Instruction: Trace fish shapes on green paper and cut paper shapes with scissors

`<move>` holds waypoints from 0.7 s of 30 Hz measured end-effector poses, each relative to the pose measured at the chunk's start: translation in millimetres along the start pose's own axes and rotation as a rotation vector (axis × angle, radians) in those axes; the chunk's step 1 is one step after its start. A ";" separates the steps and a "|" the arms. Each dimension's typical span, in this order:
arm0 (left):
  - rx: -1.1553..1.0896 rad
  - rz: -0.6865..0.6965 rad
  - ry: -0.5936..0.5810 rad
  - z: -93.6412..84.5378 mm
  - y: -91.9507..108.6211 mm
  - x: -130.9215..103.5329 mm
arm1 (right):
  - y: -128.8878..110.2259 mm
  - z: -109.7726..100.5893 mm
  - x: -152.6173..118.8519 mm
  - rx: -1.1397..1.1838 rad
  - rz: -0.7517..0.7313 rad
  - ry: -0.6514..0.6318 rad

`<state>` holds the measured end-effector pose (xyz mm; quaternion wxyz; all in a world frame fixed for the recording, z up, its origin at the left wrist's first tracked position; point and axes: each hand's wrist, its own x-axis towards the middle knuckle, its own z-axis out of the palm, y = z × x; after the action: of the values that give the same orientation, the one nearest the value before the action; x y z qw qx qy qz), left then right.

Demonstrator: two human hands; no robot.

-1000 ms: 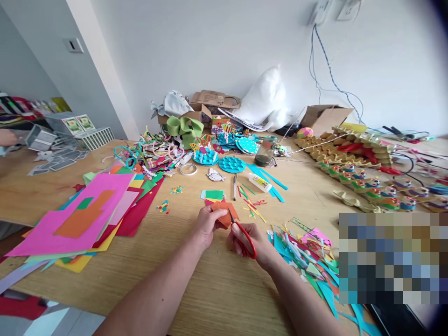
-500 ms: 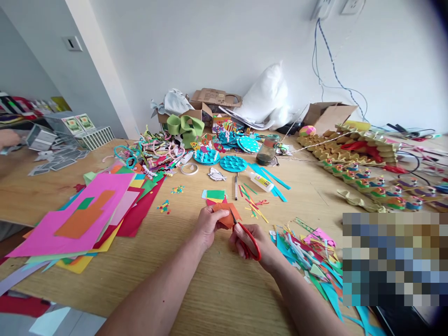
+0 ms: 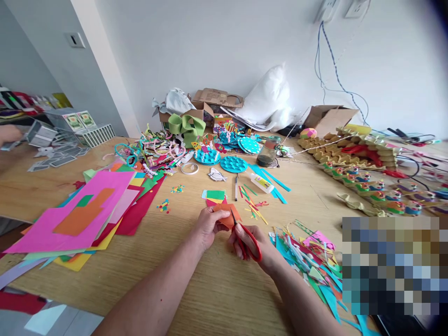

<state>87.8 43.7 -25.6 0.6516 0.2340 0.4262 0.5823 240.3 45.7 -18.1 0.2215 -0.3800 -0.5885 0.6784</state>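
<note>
My left hand [image 3: 209, 225] pinches a small orange piece of paper [image 3: 224, 216] between thumb and fingers, above the wooden table. In my right hand [image 3: 257, 242] are red-handled scissors [image 3: 252, 254], my fingers through the loops and the blades lying across the orange paper. Just beyond the paper lie small green, yellow and red paper pieces [image 3: 214, 195]. A pen [image 3: 236, 189], a white fish cutout [image 3: 217, 175] and a glue bottle [image 3: 262, 183] rest farther back. Thin colored paper strips [image 3: 257, 210] lie to the right of the paper pieces.
Colored sheets [image 3: 38, 233] are stacked at left. Paper scraps [image 3: 311, 261] pile up at right. Blue paper plates [image 3: 234, 164], a glass jar [image 3: 268, 154] and a tape roll [image 3: 189, 168] stand at the back, with egg cartons [image 3: 315, 151] at right. Another person's hand [image 3: 10, 134] shows at far left.
The view has shifted slightly. Both hands hold nearly the same position, with the scissors still across the orange paper.
</note>
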 end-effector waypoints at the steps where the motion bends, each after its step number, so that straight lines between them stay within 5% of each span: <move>1: -0.007 -0.006 -0.004 0.0 -0.1 0.2 | -0.7 0.4 -0.2 0.003 0.000 0.005; 21: -0.046 -0.098 -0.028 2.1 3.3 -4.6 | -1.4 -0.4 -2.3 0.054 0.000 0.025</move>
<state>87.9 40.3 -20.5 0.6905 0.2057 0.4144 0.5560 241.8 44.5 -16.2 0.2393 -0.3824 -0.5671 0.6892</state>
